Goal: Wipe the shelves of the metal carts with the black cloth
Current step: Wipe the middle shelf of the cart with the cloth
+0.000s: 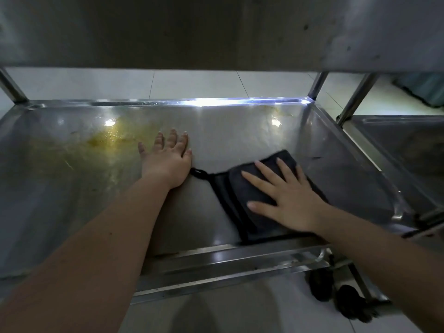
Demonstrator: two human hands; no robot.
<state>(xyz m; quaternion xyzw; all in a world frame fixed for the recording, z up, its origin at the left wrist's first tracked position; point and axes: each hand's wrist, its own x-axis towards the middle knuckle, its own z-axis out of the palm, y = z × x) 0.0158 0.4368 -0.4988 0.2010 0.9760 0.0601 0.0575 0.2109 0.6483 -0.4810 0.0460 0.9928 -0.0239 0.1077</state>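
The lower shelf (240,131) of a metal cart fills the view, a shallow steel tray with a raised rim. A folded black cloth (240,188) lies on its right half, with a small loop sticking out at the cloth's left corner. My right hand (286,198) presses flat on the cloth with fingers spread. My left hand (168,157) rests flat on the bare steel to the left of the cloth, fingers straight. A yellowish greasy stain (108,138) covers the shelf's far left part.
The cart's upper shelf (216,32) hangs low overhead. Upright posts (317,85) stand at the far corners. A second metal cart's shelf (408,140) adjoins on the right. Black caster wheels (322,284) sit on the tiled floor at the near right.
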